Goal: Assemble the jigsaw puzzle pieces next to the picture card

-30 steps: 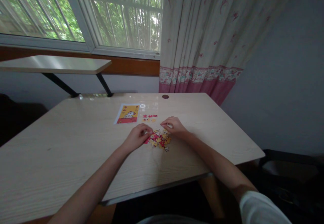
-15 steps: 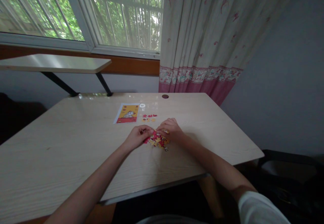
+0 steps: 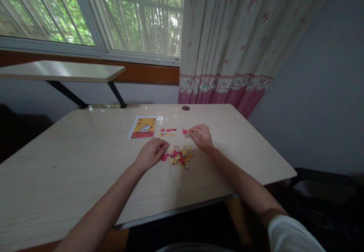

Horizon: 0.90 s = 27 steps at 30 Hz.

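A red jigsaw puzzle piece (image 3: 184,131) is pinched in the fingertips of my right hand (image 3: 201,136), beyond the pile. My left hand (image 3: 151,153) rests on the table at the left side of the pile, fingers curled in; whether anything is in them I cannot make out. The heap of mixed puzzle pieces (image 3: 179,156), red, yellow and white, lies between my forearms. Farther back, several pieces are set out in two short rows, red pieces (image 3: 168,130) behind and yellow pieces (image 3: 167,134) in front. Left of them lies a picture sheet (image 3: 144,127) with a white spotted animal on yellow and red.
A white ring (image 3: 160,118) lies by the sheet's upper right corner. A dark round disc (image 3: 185,108) is set near the back edge of the wooden table (image 3: 85,161). At the back left stands a raised shelf (image 3: 62,71) on black legs. A curtain (image 3: 224,54) hangs behind.
My right hand has moved from the pile away from me and to the right, taking a red piece along. My left hand has drawn back slightly and lowered beside the pile.
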{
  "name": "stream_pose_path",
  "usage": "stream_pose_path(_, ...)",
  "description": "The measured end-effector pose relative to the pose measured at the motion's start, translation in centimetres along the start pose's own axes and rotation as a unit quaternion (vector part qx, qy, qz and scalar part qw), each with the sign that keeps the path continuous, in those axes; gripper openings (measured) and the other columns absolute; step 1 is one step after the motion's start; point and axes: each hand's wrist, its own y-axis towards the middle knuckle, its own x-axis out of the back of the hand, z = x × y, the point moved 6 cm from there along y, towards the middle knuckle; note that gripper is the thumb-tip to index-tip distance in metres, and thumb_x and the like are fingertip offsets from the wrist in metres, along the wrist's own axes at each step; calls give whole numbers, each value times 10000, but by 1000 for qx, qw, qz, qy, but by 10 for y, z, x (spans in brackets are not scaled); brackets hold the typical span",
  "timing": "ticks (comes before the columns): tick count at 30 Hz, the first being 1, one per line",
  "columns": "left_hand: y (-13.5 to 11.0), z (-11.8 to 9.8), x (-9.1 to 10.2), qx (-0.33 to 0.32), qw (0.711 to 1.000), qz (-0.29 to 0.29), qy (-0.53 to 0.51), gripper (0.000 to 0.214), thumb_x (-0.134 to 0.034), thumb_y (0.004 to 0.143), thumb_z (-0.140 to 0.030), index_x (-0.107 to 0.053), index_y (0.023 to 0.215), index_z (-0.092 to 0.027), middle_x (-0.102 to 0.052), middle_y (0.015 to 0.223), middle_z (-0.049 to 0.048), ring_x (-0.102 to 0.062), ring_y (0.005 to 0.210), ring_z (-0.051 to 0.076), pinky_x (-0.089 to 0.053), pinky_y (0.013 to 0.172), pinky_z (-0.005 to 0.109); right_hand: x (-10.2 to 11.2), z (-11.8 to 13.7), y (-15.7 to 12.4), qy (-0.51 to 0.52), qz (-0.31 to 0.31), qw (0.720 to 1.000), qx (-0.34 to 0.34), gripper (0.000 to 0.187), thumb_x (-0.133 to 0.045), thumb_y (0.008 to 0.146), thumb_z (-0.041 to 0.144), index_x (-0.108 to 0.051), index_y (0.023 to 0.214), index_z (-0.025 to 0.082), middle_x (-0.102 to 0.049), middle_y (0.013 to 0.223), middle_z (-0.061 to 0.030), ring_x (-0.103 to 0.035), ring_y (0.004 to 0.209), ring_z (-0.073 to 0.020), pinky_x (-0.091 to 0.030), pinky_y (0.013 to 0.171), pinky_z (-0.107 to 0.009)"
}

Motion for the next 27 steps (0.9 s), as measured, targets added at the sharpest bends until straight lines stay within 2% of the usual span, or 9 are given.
stream_pose_path(2,-2,0,-2,-33,998,20,42,198,-460,859,-263,-635,857,-171,-650,830,65,-570,803,187,-436,745,315,2,-1,0,6,-13,1000,5,180,-555,887,327,-666,805,212,-678,783,-23,-574,777,-157,-356,767,-319)
stream_pose_path(5,-3,2,-3,-46,996,26,66,204,-439,880,-256,-622,873,-166,-649,852,71,-569,819,190,-438,765,324,1,-1,-1,10,-16,1000,4,175,-568,878,327,-669,796,211,-681,776,-23,-578,773,-159,-362,773,-322)
stream_pose_path(12,-2,6,-1,-49,995,19,85,204,-436,885,-262,-616,875,-166,-650,840,69,-569,794,186,-443,741,316,-5,-8,-3,18,19,998,-52,148,-597,855,324,-692,794,228,-675,816,-35,-578,817,-173,-366,827,-344)
stream_pose_path(16,-2,5,0,-52,995,22,84,200,-436,880,-256,-616,865,-170,-651,831,63,-571,782,180,-444,726,308,-12,-22,2,31,29,994,-99,114,-632,827,314,-705,806,230,-675,840,-37,-581,843,-173,-390,824,-324)
stream_pose_path(19,-2,3,-1,-55,995,27,79,204,-429,880,-252,-615,854,-173,-653,825,60,-569,785,180,-443,733,311,-31,-41,7,34,95,984,-145,105,-651,805,310,-713,815,226,-692,856,-30,-590,848,-168,-408,812,-297)
stream_pose_path(23,-3,1,-1,-52,996,33,71,205,-425,872,-243,-616,842,-174,-654,816,60,-568,774,182,-447,720,308,-64,-68,7,8,212,954,-209,111,-649,791,305,-725,826,232,-710,876,-13,-609,847,-164,-419,787,-267)
stream_pose_path(27,-5,1,0,-51,996,28,70,203,-427,876,-251,-614,846,-177,-654,826,58,-570,785,181,-449,733,305,-82,-81,3,-21,251,936,-247,148,-635,792,340,-726,858,244,-714,902,-6,-619,864,-165,-421,774,-256)
